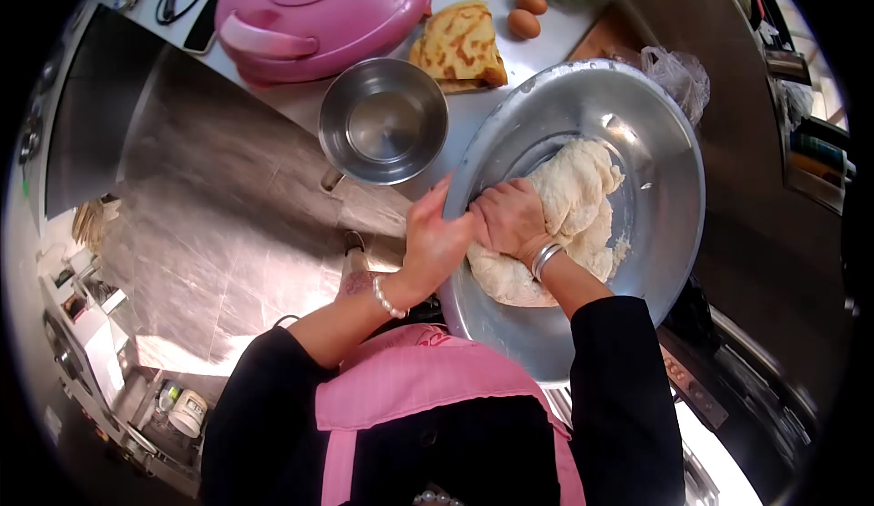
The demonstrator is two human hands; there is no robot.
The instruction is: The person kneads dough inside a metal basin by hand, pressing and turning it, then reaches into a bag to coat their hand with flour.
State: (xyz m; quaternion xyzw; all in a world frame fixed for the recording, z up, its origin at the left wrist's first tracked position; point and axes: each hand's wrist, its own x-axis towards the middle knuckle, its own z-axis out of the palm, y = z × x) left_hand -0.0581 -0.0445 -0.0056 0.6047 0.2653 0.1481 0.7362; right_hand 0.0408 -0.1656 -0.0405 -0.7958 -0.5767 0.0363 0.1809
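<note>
A large metal basin (669, 187) holds a thick mass of pale dough (574, 183), rough and folded, with crumbs beside it. My right hand (512, 219) presses down on the dough inside the basin, its fingers curled and partly sunk into it. At the basin's left rim, my left hand (435, 244) grips the edge, with the thumb side toward the inside, close to my right hand's fingers. The lower part of the dough lies partly under my right hand and wrist.
Left of the basin stands a metal pot (335, 132) with a handle. Behind it are a pink electric pan (328, 23), folded flatbread (460, 41) and two brown eggs (523, 23). A clear plastic bag (678, 82) lies by the basin's far right rim.
</note>
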